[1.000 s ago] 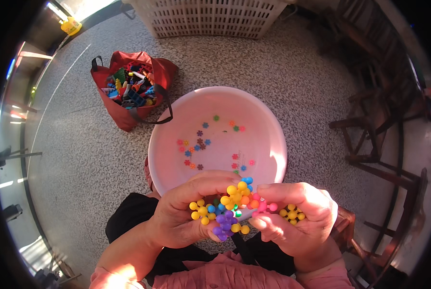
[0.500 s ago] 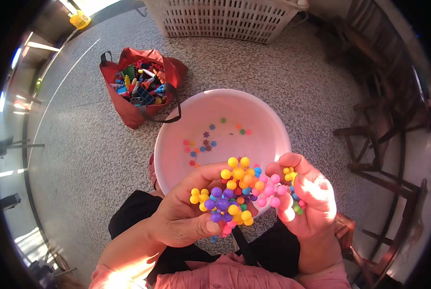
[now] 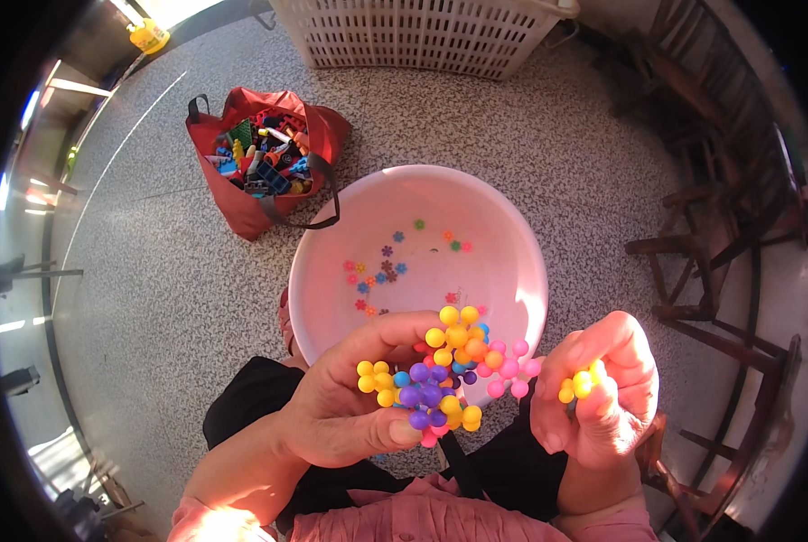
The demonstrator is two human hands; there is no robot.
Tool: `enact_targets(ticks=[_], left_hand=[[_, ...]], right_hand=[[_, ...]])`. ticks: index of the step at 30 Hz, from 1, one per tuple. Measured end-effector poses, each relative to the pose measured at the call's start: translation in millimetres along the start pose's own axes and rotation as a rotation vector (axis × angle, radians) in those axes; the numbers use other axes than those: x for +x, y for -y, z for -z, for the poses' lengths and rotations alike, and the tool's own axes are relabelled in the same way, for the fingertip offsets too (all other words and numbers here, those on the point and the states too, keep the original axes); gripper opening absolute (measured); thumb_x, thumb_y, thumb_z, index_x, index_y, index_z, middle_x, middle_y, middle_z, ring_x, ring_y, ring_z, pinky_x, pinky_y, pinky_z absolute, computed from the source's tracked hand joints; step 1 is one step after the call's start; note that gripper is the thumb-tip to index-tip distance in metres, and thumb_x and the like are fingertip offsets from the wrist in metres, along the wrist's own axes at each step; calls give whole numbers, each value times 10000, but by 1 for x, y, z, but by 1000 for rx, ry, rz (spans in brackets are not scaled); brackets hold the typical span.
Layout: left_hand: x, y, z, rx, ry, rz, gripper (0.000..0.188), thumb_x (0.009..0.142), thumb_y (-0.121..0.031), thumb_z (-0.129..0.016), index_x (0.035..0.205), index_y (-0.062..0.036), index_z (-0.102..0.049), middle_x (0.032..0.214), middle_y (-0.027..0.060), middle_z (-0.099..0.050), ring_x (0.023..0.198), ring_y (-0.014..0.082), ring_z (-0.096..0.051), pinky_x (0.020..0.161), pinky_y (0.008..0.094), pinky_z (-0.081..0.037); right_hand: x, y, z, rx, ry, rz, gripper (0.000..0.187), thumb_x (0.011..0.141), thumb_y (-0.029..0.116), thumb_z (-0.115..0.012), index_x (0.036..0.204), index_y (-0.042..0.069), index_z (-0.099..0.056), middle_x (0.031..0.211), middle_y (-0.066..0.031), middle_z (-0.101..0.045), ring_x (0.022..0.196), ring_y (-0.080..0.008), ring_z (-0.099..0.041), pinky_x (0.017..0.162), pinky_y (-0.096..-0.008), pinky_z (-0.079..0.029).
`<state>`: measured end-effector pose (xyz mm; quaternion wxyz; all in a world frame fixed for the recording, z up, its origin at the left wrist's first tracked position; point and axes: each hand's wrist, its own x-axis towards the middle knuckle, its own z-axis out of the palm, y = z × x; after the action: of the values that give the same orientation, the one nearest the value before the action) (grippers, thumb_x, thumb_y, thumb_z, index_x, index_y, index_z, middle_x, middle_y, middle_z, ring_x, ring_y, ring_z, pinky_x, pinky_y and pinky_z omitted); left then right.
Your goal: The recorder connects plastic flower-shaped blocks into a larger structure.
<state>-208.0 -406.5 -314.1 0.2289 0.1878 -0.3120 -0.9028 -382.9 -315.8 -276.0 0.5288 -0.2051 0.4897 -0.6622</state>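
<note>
In my left hand (image 3: 318, 406) is a cluster of joined ball-ended building pieces (image 3: 426, 395), coloured yellow, purple, orange, pink and blue. My fingers and thumb wrap round its left side, hiding part of it. To the right and apart from it, my right hand (image 3: 628, 379) pinches a small yellow ball-ended piece (image 3: 583, 384); whether other pieces lie behind those fingers, I cannot tell. Both hands are over the near side of a pink basin (image 3: 303, 271). Inside, several small flower-shaped pieces (image 3: 387, 267) in mixed colours lie scattered on the bottom.
A red bag (image 3: 234, 203) full of mixed plastic toy pieces (image 3: 273, 155) stands left of the basin, its dark handle near the rim. Beyond is a white slatted basket (image 3: 422, 41). Dark wooden chairs (image 3: 693, 262) line the right side. A yellow container (image 3: 149, 36) sits far left.
My right hand has drawn away to the right from the cluster, and its fingers have curled in around the yellow piece. The cluster in my left hand has turned and shifted slightly.
</note>
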Motion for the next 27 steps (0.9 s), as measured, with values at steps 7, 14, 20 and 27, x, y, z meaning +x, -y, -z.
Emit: enact_targets(ticks=[7, 14, 20, 27], left_hand=[[2, 3, 5, 112, 103, -103, 720, 674, -169, -737, 1247, -71, -312, 1203, 124, -432, 1118, 269, -454, 917, 425, -396], [4, 0, 1, 17, 108, -101, 572, 787, -85, -614, 1261, 2, -306, 1227, 134, -437, 1141, 210, -431, 932, 338, -365], [3, 1, -1, 80, -10, -34, 711, 690, -184, -726, 1252, -64, -307, 1178, 99, -454, 1100, 238, -467, 915, 382, -399], [3, 3, 1, 116, 76, -72, 619, 755, -140, -644, 1259, -49, -297, 1210, 122, -428, 1125, 248, -445, 941, 394, -371]], right_hand=[[0, 2, 8, -163, 192, 139, 183, 728, 133, -680, 800, -28, -628, 698, -70, -601, 579, -121, -549, 529, -223, -421], [2, 3, 3, -492, 260, 257, 237, 708, 142, -693, 900, 18, -631, 770, -73, -632, 644, -156, -606, 595, -251, -478], [-2, -1, 0, -545, 156, 236, 215, 740, 136, -678, 809, -20, -547, 617, -92, -573, 478, -124, -543, 440, -213, -432], [-1, 4, -2, -1059, 165, 574, 159, 721, 173, -694, 801, 99, -579, 623, -29, -597, 536, -149, -579, 521, -259, -474]])
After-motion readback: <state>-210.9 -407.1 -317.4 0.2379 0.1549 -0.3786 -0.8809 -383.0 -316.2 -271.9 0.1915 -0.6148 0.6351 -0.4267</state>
